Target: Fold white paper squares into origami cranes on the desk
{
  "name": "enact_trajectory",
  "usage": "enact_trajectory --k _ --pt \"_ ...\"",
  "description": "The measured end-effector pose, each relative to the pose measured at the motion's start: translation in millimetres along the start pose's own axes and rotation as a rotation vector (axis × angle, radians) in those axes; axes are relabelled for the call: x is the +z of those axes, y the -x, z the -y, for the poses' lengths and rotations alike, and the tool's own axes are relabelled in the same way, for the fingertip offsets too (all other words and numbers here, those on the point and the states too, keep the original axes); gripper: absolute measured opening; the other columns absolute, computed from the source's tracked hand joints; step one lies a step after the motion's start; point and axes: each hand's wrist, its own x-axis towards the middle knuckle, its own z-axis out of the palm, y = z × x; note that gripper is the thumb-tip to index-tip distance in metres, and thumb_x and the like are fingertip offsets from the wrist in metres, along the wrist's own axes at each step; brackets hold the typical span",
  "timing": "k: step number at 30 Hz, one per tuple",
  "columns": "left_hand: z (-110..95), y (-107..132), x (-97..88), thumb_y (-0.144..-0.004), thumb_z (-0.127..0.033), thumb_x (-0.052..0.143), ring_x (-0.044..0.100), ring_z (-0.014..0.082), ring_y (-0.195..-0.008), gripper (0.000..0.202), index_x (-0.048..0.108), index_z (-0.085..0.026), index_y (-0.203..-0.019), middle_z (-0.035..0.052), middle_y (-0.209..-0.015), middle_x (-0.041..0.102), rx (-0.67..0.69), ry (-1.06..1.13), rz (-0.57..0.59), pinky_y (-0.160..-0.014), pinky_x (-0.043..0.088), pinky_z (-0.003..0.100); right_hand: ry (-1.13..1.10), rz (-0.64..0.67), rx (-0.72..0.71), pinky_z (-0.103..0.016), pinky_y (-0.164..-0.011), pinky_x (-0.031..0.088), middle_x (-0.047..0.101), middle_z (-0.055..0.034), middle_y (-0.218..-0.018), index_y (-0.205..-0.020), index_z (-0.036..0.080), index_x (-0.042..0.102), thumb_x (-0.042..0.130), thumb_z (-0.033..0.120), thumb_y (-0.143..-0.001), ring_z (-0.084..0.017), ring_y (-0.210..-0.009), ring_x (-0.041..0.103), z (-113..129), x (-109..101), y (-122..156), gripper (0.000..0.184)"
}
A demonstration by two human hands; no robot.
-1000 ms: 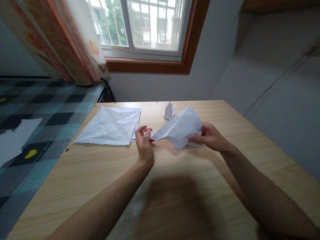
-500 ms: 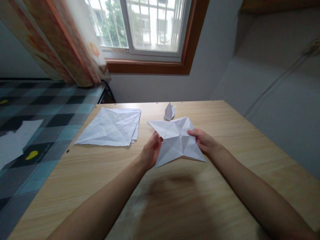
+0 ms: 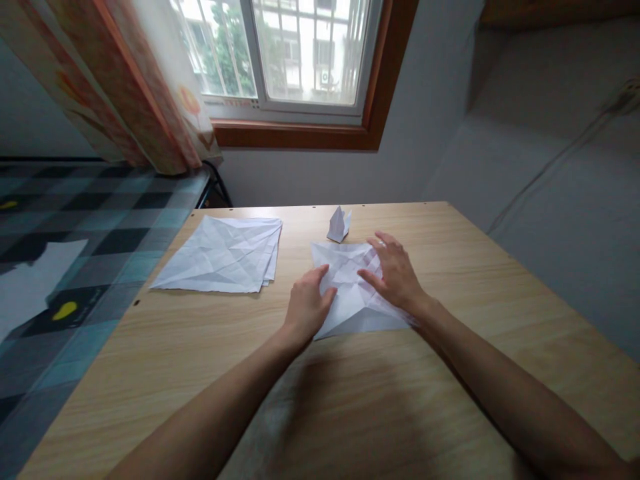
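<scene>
Single head view, looking forward and down — close over table (image 3: 200, 347); window (image 3: 300, 53) beyond

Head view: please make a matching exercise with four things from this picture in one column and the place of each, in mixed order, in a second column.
Things
1. stack of creased paper sheets
2. small folded paper figure
3. single creased sheet
4. curtain

Places
A. flat on the table, under the left hand and the right hand
B. stands on the table beyond the hands
C. hangs left of the window
D. lies on the table, left of the hands

Pairs: 1-D, 2-B, 3-A, 4-C
</scene>
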Motion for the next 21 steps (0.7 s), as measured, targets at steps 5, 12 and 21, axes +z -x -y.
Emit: enact_trajectory --k 5,12,21 --pt "3 1 1.5 -0.073 -0.014 0.066 0.068 0.0294 -0.11 0.041 0.071 -0.02 -0.113 0.0119 -0.117 0.073 0.038 0.017 -0.002 -0.104 0.049 0.047 0.032 0.415 -0.195 -0.057 -0.119 0.022 0.034 -0.0153 -0.159 -0.151 0.02 0.039 0.048 0.053 -0.096 -0.033 -0.148 0.029 16 14 13 0.065" --pt "4 0 -0.5 -0.07 -0.014 0.068 0.069 0.0294 -0.108 0.042 0.074 -0.019 -0.112 0.0114 -0.119 0.073 -0.048 0.111 -0.051 -0.101 0.051 0.047 0.106 0.42 -0.072 -0.057 -0.12 0.021 0.032 -0.0098 -0.16 -0.151 0.027 0.038 0.047 0.054 -0.095 -0.032 -0.149 0.029 -22 12 13 0.063" --pt "-17 -5 -23.5 -0.072 -0.029 0.071 0.058 0.0149 -0.052 0.032 0.077 -0.019 -0.102 0.0039 -0.069 0.072 -0.067 0.289 -0.064 -0.048 0.05 0.027 -0.071 0.174 0.116 -0.05 -0.118 0.032 0.047 -0.0165 -0.151 -0.147 0.012 0.043 0.04 0.045 -0.096 -0.03 -0.141 0.043 -55 14 8 0.061"
